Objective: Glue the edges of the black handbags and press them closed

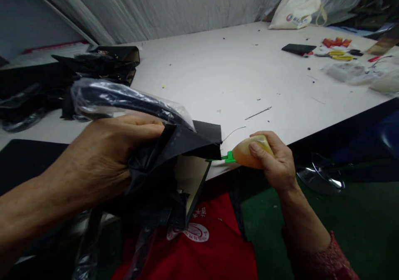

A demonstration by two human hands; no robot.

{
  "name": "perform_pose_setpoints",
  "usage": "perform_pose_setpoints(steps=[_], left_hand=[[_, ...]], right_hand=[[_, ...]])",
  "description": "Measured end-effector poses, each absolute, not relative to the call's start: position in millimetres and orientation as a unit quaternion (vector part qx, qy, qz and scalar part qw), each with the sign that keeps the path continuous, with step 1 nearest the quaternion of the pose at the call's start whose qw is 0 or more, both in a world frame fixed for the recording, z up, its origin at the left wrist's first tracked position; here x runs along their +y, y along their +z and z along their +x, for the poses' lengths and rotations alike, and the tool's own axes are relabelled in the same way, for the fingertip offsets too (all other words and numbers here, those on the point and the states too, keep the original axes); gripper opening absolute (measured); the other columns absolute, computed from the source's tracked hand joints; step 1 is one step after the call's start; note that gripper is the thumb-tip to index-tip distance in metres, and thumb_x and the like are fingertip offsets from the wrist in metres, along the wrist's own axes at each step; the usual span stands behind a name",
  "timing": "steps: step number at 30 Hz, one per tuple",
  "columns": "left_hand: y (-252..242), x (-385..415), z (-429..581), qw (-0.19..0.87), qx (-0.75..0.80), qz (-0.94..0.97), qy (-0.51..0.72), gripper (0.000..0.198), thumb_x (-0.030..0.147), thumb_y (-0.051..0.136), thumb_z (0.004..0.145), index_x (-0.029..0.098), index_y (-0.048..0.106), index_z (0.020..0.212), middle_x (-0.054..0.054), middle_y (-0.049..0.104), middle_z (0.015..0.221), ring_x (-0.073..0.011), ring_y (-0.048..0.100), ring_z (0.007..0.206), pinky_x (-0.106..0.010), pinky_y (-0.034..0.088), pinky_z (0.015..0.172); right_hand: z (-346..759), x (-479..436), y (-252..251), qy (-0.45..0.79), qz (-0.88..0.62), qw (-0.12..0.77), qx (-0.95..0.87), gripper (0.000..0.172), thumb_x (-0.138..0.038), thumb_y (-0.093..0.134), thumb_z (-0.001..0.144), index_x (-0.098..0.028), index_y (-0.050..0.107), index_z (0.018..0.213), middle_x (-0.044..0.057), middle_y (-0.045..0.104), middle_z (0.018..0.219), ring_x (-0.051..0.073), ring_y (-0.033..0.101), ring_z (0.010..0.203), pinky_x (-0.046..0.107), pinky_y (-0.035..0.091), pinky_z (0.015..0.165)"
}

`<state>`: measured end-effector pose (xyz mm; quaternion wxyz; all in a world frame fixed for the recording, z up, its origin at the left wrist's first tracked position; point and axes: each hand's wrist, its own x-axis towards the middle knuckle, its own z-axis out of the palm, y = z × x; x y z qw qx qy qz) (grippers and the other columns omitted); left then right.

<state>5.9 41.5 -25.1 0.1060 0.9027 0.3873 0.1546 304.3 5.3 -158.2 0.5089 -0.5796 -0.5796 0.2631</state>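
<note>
My left hand [124, 147] is closed on a black bag [152, 167], its fingers partly hidden in the dark folds. A black handle wrapped in clear plastic [124, 99] rises from the bag over that hand. In my right hand [279, 159] is a soft squeeze bottle [252, 151] of amber liquid with a green nozzle [229, 157]. The nozzle points left at the bag's corner edge, at or very near it; contact is hard to tell. A thin thread [233, 133] sticks out from that corner. Beige lining shows inside the bag's opening.
More black bags [106, 63] are piled on the left of the white table [202, 72]. A thin pointed metal tool [258, 112] lies beyond my right hand. Yellow-handled scissors [341, 55], orange pieces [336, 42] and a cream cloth bag [296, 9] are at the far right.
</note>
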Motion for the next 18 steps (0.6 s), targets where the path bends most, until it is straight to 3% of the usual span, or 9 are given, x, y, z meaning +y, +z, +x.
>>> perform_pose_setpoints(steps=[5, 18], left_hand=[[-25, 42, 5, 0.102, 0.383, 0.906, 0.148, 0.018, 0.024, 0.049, 0.078, 0.022, 0.066, 0.076, 0.004, 0.064, 0.079, -0.0103, 0.059, 0.070, -0.019, 0.040, 0.057], [-23, 41, 9, 0.110, 0.379, 0.907, 0.149, 0.016, 0.021, 0.048, 0.077, 0.022, 0.063, 0.070, 0.007, 0.062, 0.068, -0.0081, 0.057, 0.061, -0.018, 0.036, 0.051]], right_hand=[[305, 4, -157, 0.210, -0.605, 0.529, -0.557, 0.028, -0.043, 0.066, 0.083, -0.022, 0.063, 0.101, -0.001, 0.064, 0.081, 0.015, 0.057, 0.069, 0.028, 0.044, 0.062], [306, 2, -150, 0.268, -0.583, 0.513, -0.570, 0.024, -0.042, 0.064, 0.085, -0.022, 0.063, 0.099, -0.003, 0.061, 0.078, 0.013, 0.054, 0.067, 0.025, 0.041, 0.059]])
